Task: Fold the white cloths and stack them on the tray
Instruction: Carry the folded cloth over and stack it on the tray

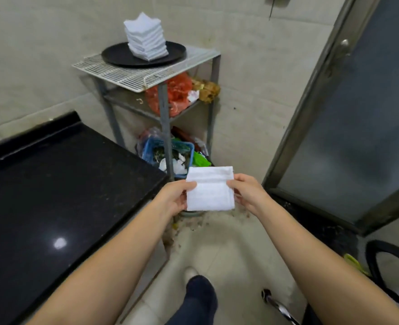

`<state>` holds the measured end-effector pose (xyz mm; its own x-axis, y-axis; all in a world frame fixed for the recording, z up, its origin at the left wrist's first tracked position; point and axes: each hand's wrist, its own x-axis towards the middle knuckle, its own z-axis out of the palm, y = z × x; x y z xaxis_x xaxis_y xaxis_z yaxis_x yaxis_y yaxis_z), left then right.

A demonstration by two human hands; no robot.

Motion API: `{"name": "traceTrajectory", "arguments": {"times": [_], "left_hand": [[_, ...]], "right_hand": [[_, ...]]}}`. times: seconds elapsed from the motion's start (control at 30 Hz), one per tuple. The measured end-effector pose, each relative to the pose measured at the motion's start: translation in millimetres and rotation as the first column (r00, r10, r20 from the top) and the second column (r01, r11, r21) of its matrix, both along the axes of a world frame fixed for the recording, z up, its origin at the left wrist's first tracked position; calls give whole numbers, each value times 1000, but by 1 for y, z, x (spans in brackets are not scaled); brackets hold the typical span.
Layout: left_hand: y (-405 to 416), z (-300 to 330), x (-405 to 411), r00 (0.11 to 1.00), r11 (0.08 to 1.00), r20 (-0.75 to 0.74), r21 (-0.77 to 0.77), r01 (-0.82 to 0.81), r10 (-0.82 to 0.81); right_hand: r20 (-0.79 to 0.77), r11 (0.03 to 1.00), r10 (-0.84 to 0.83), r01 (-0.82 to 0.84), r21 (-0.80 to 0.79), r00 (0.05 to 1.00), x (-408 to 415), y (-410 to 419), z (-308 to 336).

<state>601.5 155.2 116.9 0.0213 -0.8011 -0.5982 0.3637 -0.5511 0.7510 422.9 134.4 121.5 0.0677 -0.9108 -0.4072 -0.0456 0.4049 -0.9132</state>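
A folded white cloth (210, 190) hangs in the air in front of me, held flat between both hands. My left hand (176, 198) pinches its left edge and my right hand (246, 190) pinches its right edge. Farther back, a round black tray (114, 55) sits on top of a metal rack. On the tray stands a tall stack of folded white cloths (145, 36), each turned a little from the one below.
The rack has a white wire grid top (132, 75); red bags (177, 95) and a blue basket (168, 152) fill its lower shelves. A black counter (53, 184) lies at my left. A glass door (348, 118) stands at my right. My leg (198, 299) is below.
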Motion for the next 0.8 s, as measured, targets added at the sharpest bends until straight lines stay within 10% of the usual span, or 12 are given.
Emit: {"name": "traceTrajectory", "arguments": {"times": [0.43, 0.8], "left_hand": [[-297, 129, 68, 974, 894, 166, -443, -64, 152], [-459, 240, 189, 663, 679, 371, -675, -289, 651]], "right_hand": [[-76, 914, 169, -185, -361, 983, 74, -346, 130], [-284, 584, 414, -492, -646, 865, 239, -563, 247]]}}
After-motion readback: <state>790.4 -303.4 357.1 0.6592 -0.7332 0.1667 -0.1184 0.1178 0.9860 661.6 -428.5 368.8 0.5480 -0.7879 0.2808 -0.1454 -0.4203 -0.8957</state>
